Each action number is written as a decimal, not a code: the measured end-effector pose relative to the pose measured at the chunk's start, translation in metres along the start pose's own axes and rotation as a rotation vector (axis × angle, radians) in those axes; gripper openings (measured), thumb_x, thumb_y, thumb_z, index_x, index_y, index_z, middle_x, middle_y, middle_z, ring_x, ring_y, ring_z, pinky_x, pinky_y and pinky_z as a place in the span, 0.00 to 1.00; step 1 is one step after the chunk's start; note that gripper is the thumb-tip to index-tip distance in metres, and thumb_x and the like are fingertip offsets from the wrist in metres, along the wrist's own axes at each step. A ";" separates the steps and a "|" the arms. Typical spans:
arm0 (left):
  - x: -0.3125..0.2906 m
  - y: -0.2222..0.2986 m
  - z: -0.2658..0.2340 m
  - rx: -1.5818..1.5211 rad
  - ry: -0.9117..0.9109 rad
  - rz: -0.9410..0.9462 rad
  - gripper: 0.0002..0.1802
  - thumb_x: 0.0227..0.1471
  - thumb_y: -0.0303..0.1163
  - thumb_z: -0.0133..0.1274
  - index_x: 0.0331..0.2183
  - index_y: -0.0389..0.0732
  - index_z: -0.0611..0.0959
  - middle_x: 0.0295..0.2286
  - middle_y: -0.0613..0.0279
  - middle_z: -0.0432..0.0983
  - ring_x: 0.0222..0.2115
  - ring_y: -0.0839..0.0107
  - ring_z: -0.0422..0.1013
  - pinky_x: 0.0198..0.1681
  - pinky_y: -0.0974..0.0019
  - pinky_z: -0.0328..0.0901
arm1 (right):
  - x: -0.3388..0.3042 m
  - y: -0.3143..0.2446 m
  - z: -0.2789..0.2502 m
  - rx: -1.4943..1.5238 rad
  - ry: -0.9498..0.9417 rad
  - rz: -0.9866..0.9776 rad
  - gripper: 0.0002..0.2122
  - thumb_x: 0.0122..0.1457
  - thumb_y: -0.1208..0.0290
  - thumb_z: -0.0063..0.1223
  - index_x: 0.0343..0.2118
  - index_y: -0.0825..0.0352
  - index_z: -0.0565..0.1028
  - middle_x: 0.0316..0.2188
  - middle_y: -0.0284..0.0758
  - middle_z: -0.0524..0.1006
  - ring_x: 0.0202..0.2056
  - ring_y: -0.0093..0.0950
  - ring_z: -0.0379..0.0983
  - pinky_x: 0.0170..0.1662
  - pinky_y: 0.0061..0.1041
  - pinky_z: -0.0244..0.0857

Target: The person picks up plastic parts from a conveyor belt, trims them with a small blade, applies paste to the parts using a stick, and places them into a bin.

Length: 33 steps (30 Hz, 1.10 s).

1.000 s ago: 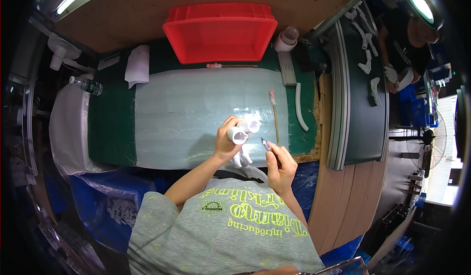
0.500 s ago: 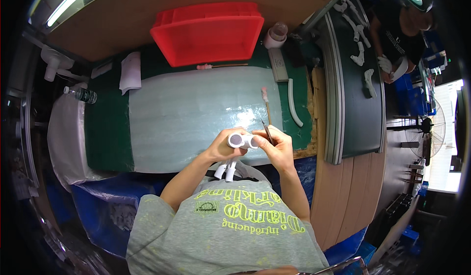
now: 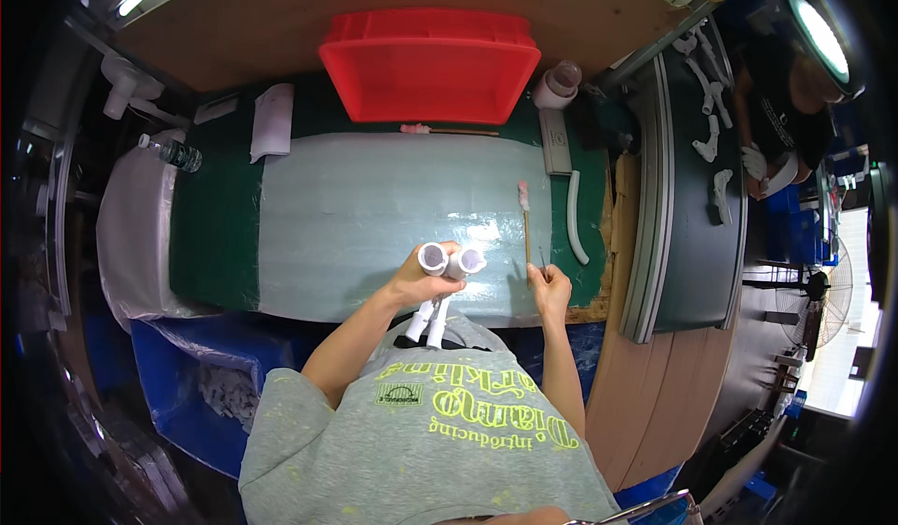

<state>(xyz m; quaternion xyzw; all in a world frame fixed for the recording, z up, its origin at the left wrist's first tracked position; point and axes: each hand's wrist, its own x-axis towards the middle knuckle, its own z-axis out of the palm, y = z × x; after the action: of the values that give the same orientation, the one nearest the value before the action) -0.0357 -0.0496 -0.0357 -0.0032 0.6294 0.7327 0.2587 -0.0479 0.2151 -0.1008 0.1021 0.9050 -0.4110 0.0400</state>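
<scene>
My left hand [image 3: 416,284] is closed around a white branched plastic tube part [image 3: 450,263]. Two round open ends face up, and two slimmer white legs [image 3: 429,320] hang below, by my shirt. I cannot tell whether it is one piece or two. At the right of the work mat, my right hand [image 3: 552,291] pinches the lower end of a wooden stick [image 3: 527,235] with a pink wrapped tip [image 3: 523,195] pointing away from me. A thin dark pointed tool [image 3: 543,261] also shows at those fingers, partly hidden.
A red bin [image 3: 430,76] stands at the back; another pink-tipped stick [image 3: 454,132] lies before it. On the right are a curved white tube [image 3: 576,218], a box [image 3: 555,141] and a conveyor [image 3: 697,244] with white parts, a person beyond. A blue bin [image 3: 178,399] sits lower left.
My right hand has left the white tube part and moved right to the wooden stick's lower end. My left hand still holds the part, now slightly turned. The whole view has shifted a little.
</scene>
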 end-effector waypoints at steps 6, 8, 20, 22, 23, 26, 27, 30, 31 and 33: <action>0.003 0.002 -0.003 0.017 0.017 0.053 0.12 0.39 0.18 0.57 0.30 0.39 0.75 0.29 0.68 0.70 0.29 0.80 0.67 0.30 0.75 0.63 | 0.039 0.012 0.018 -0.310 0.104 -0.069 0.09 0.47 0.66 0.58 0.23 0.68 0.75 0.27 0.41 0.71 0.28 0.42 0.69 0.32 0.36 0.62; 0.003 0.004 -0.003 0.000 0.017 0.050 0.11 0.39 0.19 0.57 0.30 0.38 0.75 0.29 0.68 0.69 0.30 0.80 0.67 0.32 0.74 0.63 | 0.050 0.009 0.024 -0.330 0.085 -0.068 0.10 0.47 0.66 0.58 0.24 0.68 0.75 0.27 0.41 0.71 0.28 0.42 0.69 0.32 0.36 0.62; 0.011 0.026 -0.004 0.541 0.749 0.832 0.16 0.28 0.23 0.59 0.28 0.37 0.76 0.26 0.59 0.71 0.27 0.65 0.68 0.29 0.67 0.64 | -0.013 -0.107 -0.028 0.244 -0.130 -0.471 0.09 0.56 0.75 0.48 0.38 0.72 0.74 0.22 0.36 0.70 0.22 0.24 0.65 0.26 0.21 0.59; 0.011 0.030 -0.005 0.689 0.840 0.912 0.15 0.27 0.25 0.57 0.27 0.37 0.76 0.25 0.58 0.70 0.27 0.62 0.67 0.29 0.65 0.63 | -0.027 -0.127 -0.044 0.192 -0.214 -0.565 0.09 0.55 0.77 0.49 0.39 0.73 0.74 0.20 0.34 0.69 0.20 0.21 0.63 0.23 0.19 0.57; 0.010 0.032 -0.005 0.687 0.835 0.913 0.15 0.27 0.25 0.57 0.27 0.37 0.76 0.25 0.58 0.70 0.27 0.62 0.67 0.29 0.65 0.63 | -0.030 -0.135 -0.047 0.200 -0.189 -0.585 0.09 0.55 0.77 0.49 0.39 0.73 0.74 0.20 0.34 0.69 0.20 0.21 0.63 0.23 0.19 0.57; 0.007 0.037 -0.005 0.765 0.835 0.962 0.15 0.30 0.25 0.59 0.28 0.36 0.75 0.26 0.57 0.71 0.28 0.62 0.68 0.30 0.65 0.64 | -0.034 -0.150 -0.050 0.086 -0.158 -0.671 0.10 0.50 0.73 0.55 0.37 0.67 0.77 0.16 0.33 0.68 0.15 0.27 0.64 0.19 0.24 0.57; 0.006 0.038 -0.004 0.798 0.856 0.975 0.15 0.29 0.25 0.58 0.27 0.37 0.76 0.25 0.58 0.70 0.28 0.62 0.68 0.30 0.64 0.64 | -0.035 -0.152 -0.051 0.062 -0.139 -0.692 0.10 0.50 0.73 0.55 0.37 0.67 0.77 0.16 0.33 0.68 0.15 0.27 0.64 0.19 0.24 0.57; 0.003 0.042 -0.003 0.842 0.878 1.018 0.15 0.28 0.25 0.58 0.27 0.38 0.76 0.24 0.60 0.69 0.27 0.62 0.68 0.32 0.62 0.63 | -0.038 -0.157 -0.053 -0.008 -0.153 -0.681 0.09 0.50 0.71 0.55 0.35 0.65 0.77 0.15 0.33 0.67 0.14 0.26 0.64 0.18 0.24 0.56; 0.002 0.043 -0.004 0.854 0.872 1.044 0.15 0.28 0.25 0.58 0.26 0.38 0.76 0.24 0.60 0.69 0.27 0.62 0.68 0.32 0.62 0.63 | -0.039 -0.158 -0.055 -0.008 -0.150 -0.681 0.09 0.50 0.71 0.55 0.35 0.65 0.77 0.15 0.33 0.67 0.14 0.26 0.64 0.18 0.24 0.56; 0.000 0.045 -0.005 0.862 0.856 1.089 0.14 0.29 0.25 0.58 0.26 0.39 0.76 0.24 0.61 0.69 0.27 0.63 0.68 0.33 0.61 0.63 | -0.041 -0.159 -0.059 -0.069 -0.168 -0.684 0.09 0.50 0.71 0.55 0.35 0.64 0.78 0.15 0.32 0.67 0.14 0.27 0.64 0.18 0.24 0.56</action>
<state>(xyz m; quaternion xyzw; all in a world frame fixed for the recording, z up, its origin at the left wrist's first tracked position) -0.0547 -0.0577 0.0044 0.1231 0.8138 0.3846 -0.4180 -0.0420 0.1513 0.0619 -0.2425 0.8938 -0.3767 -0.0224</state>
